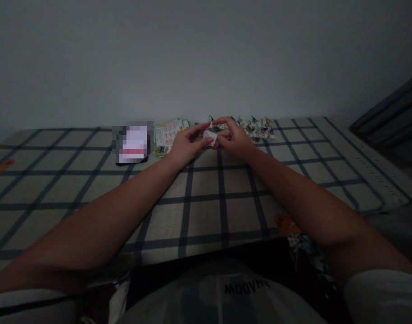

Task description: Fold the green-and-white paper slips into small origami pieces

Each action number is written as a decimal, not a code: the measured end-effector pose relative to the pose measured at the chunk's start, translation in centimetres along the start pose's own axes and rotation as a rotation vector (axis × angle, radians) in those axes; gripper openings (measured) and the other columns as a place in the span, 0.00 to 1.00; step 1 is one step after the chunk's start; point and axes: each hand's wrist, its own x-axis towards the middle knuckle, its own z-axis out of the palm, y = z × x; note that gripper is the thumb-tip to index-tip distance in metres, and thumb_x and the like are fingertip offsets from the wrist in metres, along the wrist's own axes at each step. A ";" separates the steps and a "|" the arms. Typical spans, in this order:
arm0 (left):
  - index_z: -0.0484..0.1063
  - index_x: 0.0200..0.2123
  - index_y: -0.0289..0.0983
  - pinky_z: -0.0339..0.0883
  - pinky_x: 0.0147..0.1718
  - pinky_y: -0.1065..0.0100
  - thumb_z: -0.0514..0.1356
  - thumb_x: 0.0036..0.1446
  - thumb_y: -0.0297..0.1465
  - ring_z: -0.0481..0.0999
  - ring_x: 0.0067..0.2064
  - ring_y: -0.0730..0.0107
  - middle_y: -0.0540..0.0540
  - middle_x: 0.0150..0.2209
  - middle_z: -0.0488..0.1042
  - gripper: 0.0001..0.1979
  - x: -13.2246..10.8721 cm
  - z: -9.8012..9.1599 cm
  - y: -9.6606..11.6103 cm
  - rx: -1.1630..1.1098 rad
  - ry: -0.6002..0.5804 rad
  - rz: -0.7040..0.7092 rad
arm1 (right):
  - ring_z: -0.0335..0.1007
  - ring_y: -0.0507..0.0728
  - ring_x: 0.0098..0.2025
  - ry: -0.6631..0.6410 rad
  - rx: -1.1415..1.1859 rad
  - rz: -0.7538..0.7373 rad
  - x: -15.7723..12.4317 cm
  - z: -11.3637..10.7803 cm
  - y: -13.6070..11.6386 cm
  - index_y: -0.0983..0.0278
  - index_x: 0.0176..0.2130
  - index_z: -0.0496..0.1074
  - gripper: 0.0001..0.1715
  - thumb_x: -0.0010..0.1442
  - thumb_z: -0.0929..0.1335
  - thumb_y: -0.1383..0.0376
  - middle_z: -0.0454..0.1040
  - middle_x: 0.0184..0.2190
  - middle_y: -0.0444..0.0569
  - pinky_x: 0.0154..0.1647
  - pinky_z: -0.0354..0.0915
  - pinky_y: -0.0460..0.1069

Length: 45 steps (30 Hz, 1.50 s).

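Both my hands meet near the far edge of a checked cloth surface [206,198]. My left hand [184,145] and my right hand [233,137] pinch a small folded piece of printed paper [212,134] between their fingertips. Just right of my hands lies a pile of several small folded printed papers [260,127]. To the left of my hands sits a stack of flat printed paper sheets [167,136].
A dark flat device with a blurred-out screen [133,145] lies left of the paper stack. A plain wall rises behind the surface. Dark furniture [391,119] stands at the right. More printed scraps [303,245] lie by my right elbow.
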 end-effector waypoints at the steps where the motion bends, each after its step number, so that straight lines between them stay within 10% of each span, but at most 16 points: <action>1: 0.78 0.55 0.39 0.73 0.51 0.58 0.72 0.50 0.40 0.80 0.46 0.61 0.42 0.45 0.82 0.29 0.0 0.0 0.1 0.005 0.011 0.003 | 0.78 0.55 0.35 -0.002 -0.002 -0.017 0.1 0.0 0.1 0.63 0.60 0.61 0.26 0.63 0.63 0.62 0.77 0.30 0.45 0.39 0.72 0.50; 8: 0.76 0.57 0.40 0.74 0.48 0.59 0.72 0.49 0.46 0.79 0.44 0.62 0.42 0.45 0.81 0.34 0.0 0.0 0.0 0.011 0.046 0.013 | 0.75 0.56 0.40 0.029 -0.086 -0.109 0.6 -0.2 0.7 0.67 0.53 0.70 0.34 0.57 0.72 0.47 0.77 0.40 0.52 0.45 0.71 0.52; 20: 0.81 0.38 0.40 0.72 0.43 0.63 0.64 0.59 0.49 0.78 0.40 0.64 0.45 0.37 0.81 0.18 -0.4 -0.1 0.6 0.143 0.070 0.064 | 0.69 0.51 0.32 0.071 -0.012 -0.067 0.5 0.1 0.2 0.63 0.54 0.66 0.28 0.60 0.71 0.54 0.74 0.31 0.43 0.33 0.64 0.46; 28: 0.78 0.37 0.39 0.71 0.37 0.66 0.65 0.57 0.51 0.77 0.35 0.67 0.46 0.34 0.80 0.21 -0.5 0.1 0.9 0.026 0.058 0.017 | 0.62 0.51 0.29 -0.070 -0.240 -0.115 0.2 -0.2 -1.0 0.64 0.30 0.70 0.22 0.67 0.63 0.51 0.69 0.25 0.44 0.34 0.57 0.48; 45: 0.66 0.34 0.41 0.60 0.24 0.66 0.61 0.61 0.51 0.70 0.23 0.70 0.51 0.24 0.74 0.19 -1.0 0.4 1.4 0.121 -0.022 -0.027 | 0.58 0.50 0.25 -0.095 -0.182 -0.027 0.0 0.0 -1.6 0.62 0.24 0.64 0.22 0.65 0.62 0.54 0.64 0.20 0.41 0.30 0.53 0.48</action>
